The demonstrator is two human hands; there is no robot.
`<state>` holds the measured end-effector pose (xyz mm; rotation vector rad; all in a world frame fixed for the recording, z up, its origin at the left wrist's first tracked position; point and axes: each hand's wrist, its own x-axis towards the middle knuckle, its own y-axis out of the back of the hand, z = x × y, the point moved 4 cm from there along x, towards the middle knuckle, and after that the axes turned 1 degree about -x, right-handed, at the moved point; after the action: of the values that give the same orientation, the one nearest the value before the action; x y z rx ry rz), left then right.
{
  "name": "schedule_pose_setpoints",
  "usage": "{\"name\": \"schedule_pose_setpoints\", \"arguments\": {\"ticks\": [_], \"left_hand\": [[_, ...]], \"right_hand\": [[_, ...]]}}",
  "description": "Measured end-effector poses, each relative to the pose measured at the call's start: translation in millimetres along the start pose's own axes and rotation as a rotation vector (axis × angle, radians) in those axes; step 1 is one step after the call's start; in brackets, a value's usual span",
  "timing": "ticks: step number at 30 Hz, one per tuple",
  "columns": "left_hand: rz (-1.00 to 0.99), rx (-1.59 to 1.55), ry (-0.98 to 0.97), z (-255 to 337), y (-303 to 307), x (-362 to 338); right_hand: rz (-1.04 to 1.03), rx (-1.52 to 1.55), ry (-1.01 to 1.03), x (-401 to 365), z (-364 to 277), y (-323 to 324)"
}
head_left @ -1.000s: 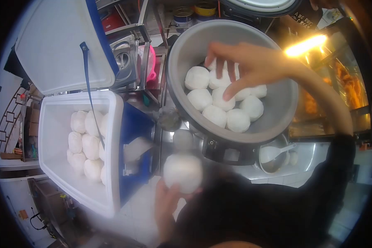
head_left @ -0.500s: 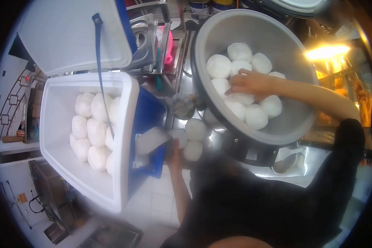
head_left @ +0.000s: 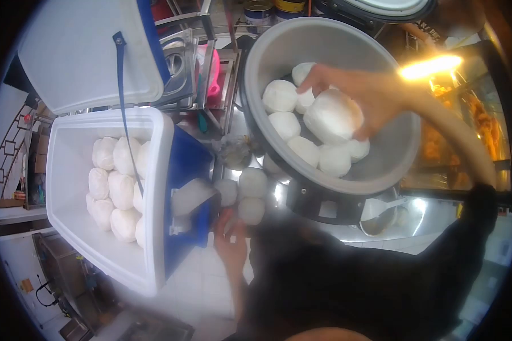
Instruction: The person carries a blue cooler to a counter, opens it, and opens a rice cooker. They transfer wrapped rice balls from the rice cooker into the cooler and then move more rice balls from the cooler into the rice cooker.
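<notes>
Steel counter (head_left: pixel 432 213), open cooler (head_left: pixel 153 187) left, pot (head_left: pixel 392 153), right hand (head_left: pixel 375 96) gripping ball (head_left: pixel 333 116)

Cooler (head_left: pixel 153 187) and pot (head_left: pixel 389 156) hem a narrow gap between them.

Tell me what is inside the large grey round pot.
Several white round balls lie in the large grey round pot; the right hand's grip holds one over them. The hand and that ball cover others, and the pot's bottom beneath is hidden.
</notes>
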<state>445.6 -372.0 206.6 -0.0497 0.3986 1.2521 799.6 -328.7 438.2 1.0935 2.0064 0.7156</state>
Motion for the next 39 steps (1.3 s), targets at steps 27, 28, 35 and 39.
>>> {"name": "schedule_pose_setpoints", "arguments": {"ticks": [27, 28, 35, 39], "left_hand": [[0.394, -0.021, 0.093, -135, 33, 11], [0.463, -0.088, -0.028, -137, 29, 17], [0.304, 0.597, 0.15, -88, 29, 17], [-0.423, 0.26, 0.074, 55, 12, -21]], "right_hand": [[-0.462, 0.022, -0.301, 42, 108, -125], [-0.449, 0.012, -0.302, 42, 110, -126], [-0.427, -0.04, -0.271, 28, 83, -75], [-0.364, 0.336, -0.112, -8, -11, 17]]}}
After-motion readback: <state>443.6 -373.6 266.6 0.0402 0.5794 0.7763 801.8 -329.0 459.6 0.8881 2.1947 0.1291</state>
